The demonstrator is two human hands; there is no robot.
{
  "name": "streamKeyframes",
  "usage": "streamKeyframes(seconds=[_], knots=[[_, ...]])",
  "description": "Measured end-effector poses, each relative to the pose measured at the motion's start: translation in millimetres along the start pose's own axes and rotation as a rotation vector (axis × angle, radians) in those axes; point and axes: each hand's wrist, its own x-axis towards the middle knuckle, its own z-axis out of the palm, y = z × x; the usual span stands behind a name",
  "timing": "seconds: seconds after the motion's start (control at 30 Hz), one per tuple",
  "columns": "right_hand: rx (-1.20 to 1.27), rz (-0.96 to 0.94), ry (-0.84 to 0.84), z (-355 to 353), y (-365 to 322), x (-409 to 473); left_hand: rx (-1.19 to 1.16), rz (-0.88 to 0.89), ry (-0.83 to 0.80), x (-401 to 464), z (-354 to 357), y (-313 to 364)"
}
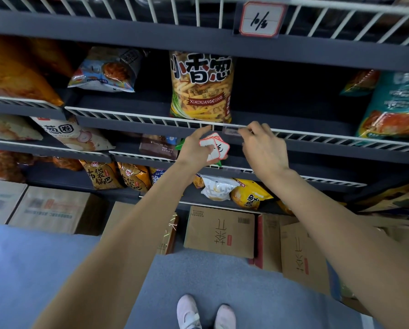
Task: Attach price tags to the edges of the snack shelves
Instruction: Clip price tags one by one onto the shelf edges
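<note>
left hand [194, 148]: grip closed on small stack of price tags [214, 148], frame centre | right hand [263, 146]: fingertips pinch clear tag holder [232, 131] on white wire shelf edge [132, 116] | snack bag [201, 86] above

A snack bag [200, 89] is stood on the shelf [127, 119], behind its wire edge [151, 117]. Boxes [220, 231] are set on the floor [44, 269] below.

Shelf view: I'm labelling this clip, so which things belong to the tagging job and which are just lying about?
Job: left hand holding tags; right hand at the clear holder on the wire rail; hung tag.
Lying about: snack bag, boxes, shoes.
</note>
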Motion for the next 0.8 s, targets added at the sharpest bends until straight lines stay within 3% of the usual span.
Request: streamKeyframes(seconds=[0.3,0.4,0.57,0.8], knots=[[0.210,0.000,-0.244,-22,0,-3,-0.030,-0.004,0.126,-32,7,4],[0.479,0.036,-0.308,-37,-4,-4,-0.103,0.005,0.141,-47,3,3],[1.140,0.148,-0.337,-75,-34,-15,-0.166,0.057,0.145,-70,-20,3],[1.356,0.119,-0.339,-106,-95,-14,0.113,0.167,0.188,-107,-94,3]])
